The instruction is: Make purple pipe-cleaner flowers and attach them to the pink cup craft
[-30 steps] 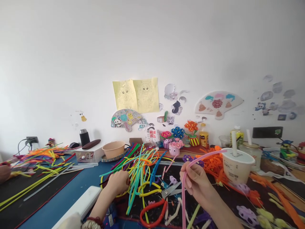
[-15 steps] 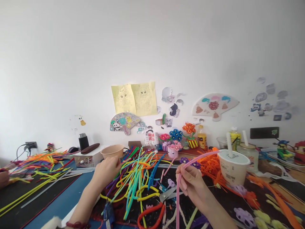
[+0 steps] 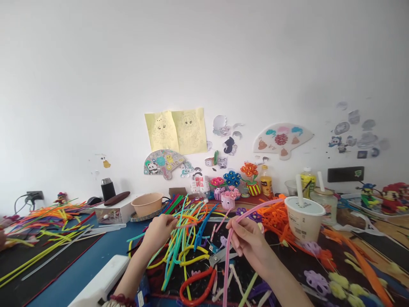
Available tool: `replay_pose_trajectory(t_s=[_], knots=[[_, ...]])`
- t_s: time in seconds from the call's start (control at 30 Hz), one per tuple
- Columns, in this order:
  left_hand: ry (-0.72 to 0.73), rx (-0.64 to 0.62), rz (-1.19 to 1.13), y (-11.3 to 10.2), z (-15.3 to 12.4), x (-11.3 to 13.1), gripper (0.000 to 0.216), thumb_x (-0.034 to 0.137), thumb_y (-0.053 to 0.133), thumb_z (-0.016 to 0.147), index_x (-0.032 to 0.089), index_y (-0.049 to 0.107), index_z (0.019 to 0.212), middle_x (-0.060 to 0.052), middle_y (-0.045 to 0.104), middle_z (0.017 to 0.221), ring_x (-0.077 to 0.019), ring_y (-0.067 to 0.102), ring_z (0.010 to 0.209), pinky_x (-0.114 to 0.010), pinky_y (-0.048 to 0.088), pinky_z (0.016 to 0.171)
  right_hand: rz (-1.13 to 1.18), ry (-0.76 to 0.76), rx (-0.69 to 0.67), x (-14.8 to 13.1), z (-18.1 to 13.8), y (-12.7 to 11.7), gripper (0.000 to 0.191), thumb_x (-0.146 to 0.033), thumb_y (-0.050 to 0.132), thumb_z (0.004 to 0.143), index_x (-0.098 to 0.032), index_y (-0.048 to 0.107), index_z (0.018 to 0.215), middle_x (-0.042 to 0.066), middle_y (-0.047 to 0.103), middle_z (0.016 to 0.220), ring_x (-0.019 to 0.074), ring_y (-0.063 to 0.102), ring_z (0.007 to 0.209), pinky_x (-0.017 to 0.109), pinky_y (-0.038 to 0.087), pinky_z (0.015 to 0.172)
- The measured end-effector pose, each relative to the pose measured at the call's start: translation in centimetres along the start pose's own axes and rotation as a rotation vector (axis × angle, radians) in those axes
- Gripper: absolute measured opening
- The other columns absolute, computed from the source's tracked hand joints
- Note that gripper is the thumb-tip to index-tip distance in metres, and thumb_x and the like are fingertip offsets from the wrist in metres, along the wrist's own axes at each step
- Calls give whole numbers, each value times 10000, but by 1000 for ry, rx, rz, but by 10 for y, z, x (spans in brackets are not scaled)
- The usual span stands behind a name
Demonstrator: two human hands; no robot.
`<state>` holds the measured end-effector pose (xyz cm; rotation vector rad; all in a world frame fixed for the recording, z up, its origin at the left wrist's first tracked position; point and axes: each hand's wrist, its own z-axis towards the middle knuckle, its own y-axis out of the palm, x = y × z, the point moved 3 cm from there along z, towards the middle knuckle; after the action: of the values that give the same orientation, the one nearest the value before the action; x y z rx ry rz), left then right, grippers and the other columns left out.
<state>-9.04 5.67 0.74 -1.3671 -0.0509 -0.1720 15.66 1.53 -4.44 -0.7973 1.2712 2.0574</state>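
Note:
My right hand [image 3: 251,241] pinches a long pink pipe cleaner [image 3: 226,273] between thumb and fingers. The stem bends over the hand, one end hanging past the bottom edge, the other reaching toward a lidded paper cup. Over the pile of coloured pipe cleaners [image 3: 179,251], my left hand [image 3: 159,234] has its fingers closed at the tips; what they hold, if anything, is unclear. Red-handled scissors [image 3: 198,286] lie between the hands, blades partly apart, beside the pink stem. Under my left wrist is a blue object [image 3: 142,292], mostly covered.
The paper cup [image 3: 305,219] with a straw stands right, beside orange pipe cleaner pieces [image 3: 275,221]. A tan bowl [image 3: 147,204], white box [image 3: 111,209] and black flask [image 3: 108,187] stand back left. Pipe-cleaner flowers [image 3: 232,179] line the wall. A white device [image 3: 99,281] lies front left.
My left hand has moved right and slightly down over the pile, uncovering the bowl. My right hand still holds the pink pipe cleaner. The whole view has shifted slightly.

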Motion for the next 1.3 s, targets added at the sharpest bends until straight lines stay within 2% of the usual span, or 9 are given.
replay_pose_trajectory(t_s=[0.13, 0.27, 0.33, 0.5, 0.83, 0.97, 1.13, 1.3], knots=[[74, -125, 77, 17, -4, 0, 199, 333, 586, 934, 149, 653, 972, -51, 679, 997, -197, 647, 948, -415, 525, 864, -5, 3, -1, 1, 0, -1, 314, -443, 801, 756, -142, 712, 733, -22, 556, 432, 46, 439, 352, 138, 320, 359], [196, -301, 149, 30, -13, -1, 196, 335, 639, 898, 150, 661, 958, -42, 684, 975, -194, 651, 925, -408, 534, 848, -16, 14, -18, 2, -1, 0, 321, -446, 810, 743, -140, 716, 728, -21, 554, 423, 47, 443, 345, 141, 314, 361], [200, -328, 195, 33, -16, -5, 193, 332, 635, 902, 150, 661, 962, -46, 683, 987, -197, 653, 934, -409, 537, 847, -23, 23, -24, 2, -1, 1, 322, -447, 812, 739, -141, 714, 723, -19, 558, 422, 50, 447, 342, 142, 309, 358], [160, -288, 294, 35, -16, -11, 183, 314, 609, 921, 143, 657, 968, -57, 678, 1029, -209, 647, 984, -427, 530, 872, -38, 41, -39, 2, -1, 3, 324, -449, 814, 735, -142, 714, 716, -17, 564, 420, 53, 452, 343, 143, 313, 360], [223, -297, 274, 51, -15, 0, 180, 318, 621, 913, 143, 658, 931, -52, 680, 1012, -203, 645, 979, -420, 524, 880, -54, 60, -66, 2, -1, 4, 313, -438, 819, 734, -142, 718, 724, -18, 567, 421, 51, 452, 347, 145, 310, 367], [195, -214, 210, 40, -11, -6, 189, 323, 615, 916, 139, 652, 934, -51, 678, 1007, -194, 647, 948, -411, 528, 865, -58, 54, -66, 1, 0, 3, 310, -438, 814, 741, -144, 720, 723, -18, 568, 421, 49, 455, 353, 141, 307, 370], [92, -39, 156, 23, -6, -14, 181, 303, 574, 941, 134, 637, 950, -55, 662, 1020, -189, 641, 940, -402, 529, 856, -66, 52, -72, 2, -1, 2, 309, -440, 807, 749, -141, 728, 734, -17, 563, 423, 51, 456, 359, 142, 307, 370], [-14, 33, 106, 23, -5, -17, 210, 330, 554, 952, 136, 628, 986, -46, 663, 977, -181, 648, 891, -379, 545, 798, -80, 59, -76, 2, -2, 3, 336, -457, 807, 740, -130, 733, 742, -17, 548, 424, 55, 449, 373, 148, 310, 374]])
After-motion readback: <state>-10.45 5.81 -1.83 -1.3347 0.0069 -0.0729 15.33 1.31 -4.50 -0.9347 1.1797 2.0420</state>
